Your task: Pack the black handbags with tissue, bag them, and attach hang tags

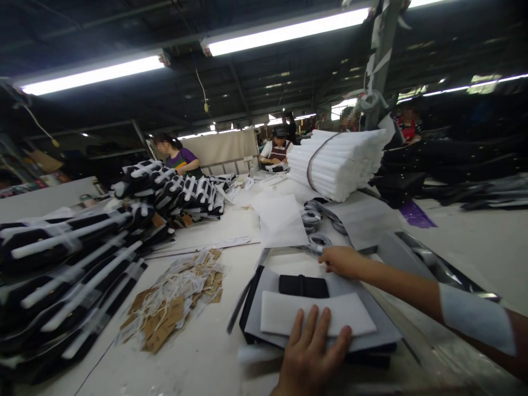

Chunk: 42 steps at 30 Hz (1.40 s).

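My left hand [311, 349] lies with spread fingers on the near edge of a white foam sheet [317, 314]. Under that sheet is a grey sheet [377, 324] on a dark flat piece, and a small black folded pouch with a band [303, 286] sits just beyond the foam. My right hand [336, 260] reaches across beyond the pouch, its fingers bent at a coiled grey strap [319, 242]; whether the fingers grip the coil cannot be made out.
Brown tags with white strings [173, 302] lie left of centre. Wrapped black bags [66, 264] are piled at the left. A bundle of white rolls [338, 162] stands beyond white paper [280, 220]. A grey tray-like object [416, 256] is right. People [181, 157] work farther back.
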Each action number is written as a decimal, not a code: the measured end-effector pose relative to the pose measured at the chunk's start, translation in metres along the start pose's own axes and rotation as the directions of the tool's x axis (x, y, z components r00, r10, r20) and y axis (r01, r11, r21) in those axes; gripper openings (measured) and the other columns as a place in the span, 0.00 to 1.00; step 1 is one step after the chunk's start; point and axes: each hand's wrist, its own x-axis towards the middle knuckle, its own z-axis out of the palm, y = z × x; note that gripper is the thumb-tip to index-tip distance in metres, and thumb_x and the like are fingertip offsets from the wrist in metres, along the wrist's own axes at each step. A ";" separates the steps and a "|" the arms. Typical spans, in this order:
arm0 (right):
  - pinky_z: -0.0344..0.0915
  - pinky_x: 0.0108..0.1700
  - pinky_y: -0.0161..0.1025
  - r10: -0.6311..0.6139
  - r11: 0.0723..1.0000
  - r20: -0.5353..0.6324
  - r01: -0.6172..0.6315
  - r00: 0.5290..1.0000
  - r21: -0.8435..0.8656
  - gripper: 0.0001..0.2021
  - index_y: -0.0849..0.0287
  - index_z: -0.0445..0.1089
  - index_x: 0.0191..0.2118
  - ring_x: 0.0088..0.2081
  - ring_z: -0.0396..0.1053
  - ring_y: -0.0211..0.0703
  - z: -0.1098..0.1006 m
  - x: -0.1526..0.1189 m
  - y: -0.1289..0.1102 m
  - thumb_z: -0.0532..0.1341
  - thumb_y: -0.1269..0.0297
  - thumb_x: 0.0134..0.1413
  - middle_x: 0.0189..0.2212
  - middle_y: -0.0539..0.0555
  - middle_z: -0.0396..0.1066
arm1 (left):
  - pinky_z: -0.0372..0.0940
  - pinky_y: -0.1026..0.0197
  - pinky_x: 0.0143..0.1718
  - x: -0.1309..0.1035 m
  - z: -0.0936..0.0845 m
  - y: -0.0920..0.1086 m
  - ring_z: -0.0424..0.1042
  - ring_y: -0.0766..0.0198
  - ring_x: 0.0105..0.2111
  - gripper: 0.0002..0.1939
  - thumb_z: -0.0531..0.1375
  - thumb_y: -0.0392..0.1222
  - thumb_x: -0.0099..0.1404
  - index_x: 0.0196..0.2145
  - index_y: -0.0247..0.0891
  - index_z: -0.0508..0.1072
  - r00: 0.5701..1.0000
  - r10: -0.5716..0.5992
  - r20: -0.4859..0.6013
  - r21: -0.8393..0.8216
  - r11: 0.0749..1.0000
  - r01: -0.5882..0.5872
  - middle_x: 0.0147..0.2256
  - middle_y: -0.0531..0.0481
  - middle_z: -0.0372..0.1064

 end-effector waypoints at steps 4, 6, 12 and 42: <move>0.70 0.46 0.47 0.010 0.997 0.151 0.002 0.988 -0.080 0.09 0.60 0.73 0.41 0.41 0.73 0.45 0.007 0.030 -0.003 0.67 0.61 0.57 0.38 0.53 0.75 | 0.61 0.50 0.63 -0.001 0.002 0.000 0.71 0.57 0.57 0.17 0.58 0.44 0.71 0.57 0.54 0.72 1.000 0.004 -0.011 0.012 1.000 -0.004 0.53 0.52 0.75; 0.71 0.44 0.46 0.002 0.996 0.197 0.015 0.980 -0.084 0.11 0.62 0.72 0.41 0.39 0.72 0.42 0.007 0.035 -0.001 0.63 0.58 0.62 0.38 0.52 0.73 | 0.62 0.50 0.62 -0.001 0.002 0.001 0.71 0.57 0.56 0.17 0.58 0.44 0.71 0.57 0.55 0.72 1.000 -0.001 -0.022 0.008 1.000 0.001 0.53 0.52 0.75; 0.70 0.43 0.44 -0.072 0.996 0.174 0.079 0.982 -0.035 0.12 0.61 0.71 0.40 0.38 0.71 0.41 -0.010 0.025 0.008 0.62 0.56 0.63 0.38 0.52 0.72 | 0.63 0.51 0.61 -0.002 0.004 0.001 0.72 0.58 0.56 0.17 0.57 0.44 0.72 0.56 0.55 0.72 0.999 -0.021 -0.045 0.002 1.000 0.021 0.53 0.52 0.74; 0.66 0.55 0.48 -0.056 0.993 -0.409 0.006 0.911 -0.122 0.15 0.58 0.74 0.51 0.54 0.70 0.56 -0.096 0.000 0.019 0.60 0.67 0.59 0.50 0.60 0.75 | 0.68 0.54 0.56 0.003 0.003 -0.002 0.74 0.60 0.53 0.15 0.56 0.45 0.72 0.55 0.56 0.73 0.997 0.004 -0.073 0.029 1.000 -0.002 0.52 0.55 0.76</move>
